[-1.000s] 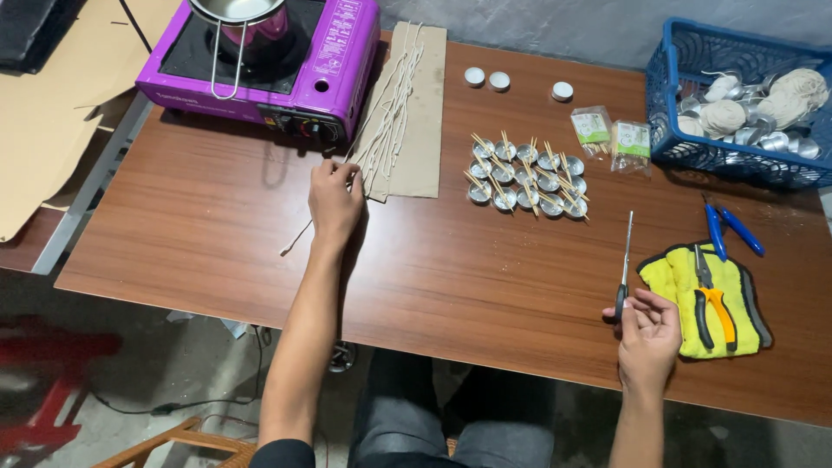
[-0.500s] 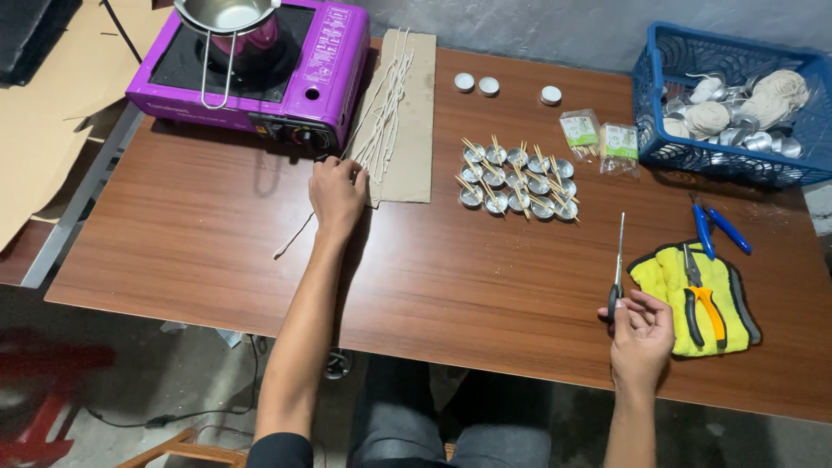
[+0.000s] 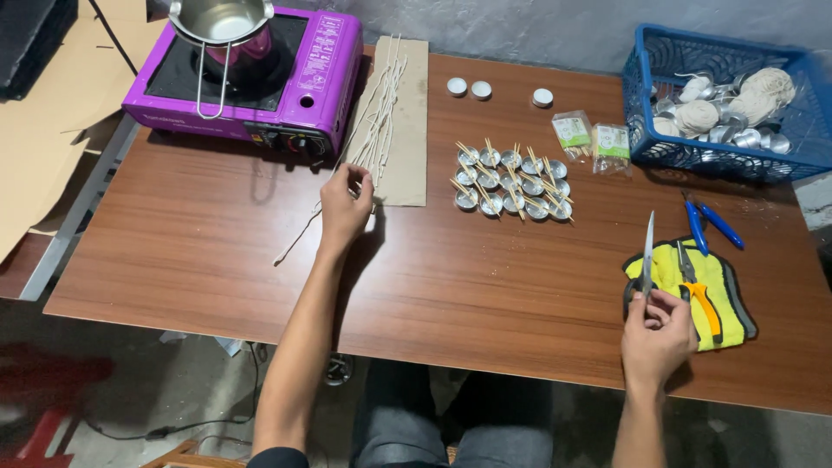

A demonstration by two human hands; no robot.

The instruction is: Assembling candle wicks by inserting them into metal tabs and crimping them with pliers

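Head view: left hand (image 3: 345, 208) outstretched, grip pinching a wick (image 3: 305, 227); right hand (image 3: 659, 334) upright, grasping scissors (image 3: 646, 257)

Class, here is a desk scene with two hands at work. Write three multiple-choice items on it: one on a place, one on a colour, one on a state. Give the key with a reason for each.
1. Where does the basket stand?
A. far right corner of the table
B. on the floor
C. on the stove

2. What colour is the stove?
A. green
B. purple
C. white

3. What does the right hand hold?
A. nothing
B. a cup
C. scissors, blades up

Key:
1 A, it sits at the table's far right corner.
2 B, its casing is purple.
3 C, the fingers grip the handles, while the left hand pinches a string.
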